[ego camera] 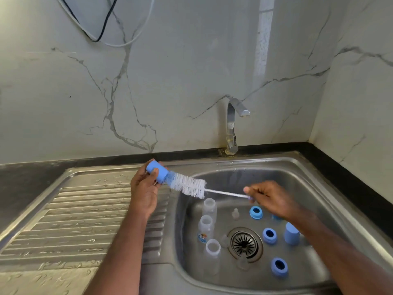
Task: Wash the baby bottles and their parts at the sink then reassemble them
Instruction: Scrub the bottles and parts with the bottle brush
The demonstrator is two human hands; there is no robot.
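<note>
- We see a big steel sink (302,167) with a ribbed drain board (70,220) on its left side.
- Our left hand (144,188) grips a blue cap (157,171) over the bowl's back left edge.
- Our right hand (270,196) pinches the thin handle of a white bottle brush (187,185), whose bristles poke into the cap.
- Three clear bottles (205,227) stand along the bowl's left wall.
- Blue rings (269,235) and another blue cap (291,233) sit right of the drain (244,243).

Left hand (144,188) holds blue cap (157,171); right hand (270,198) holds brush (189,185).
</note>
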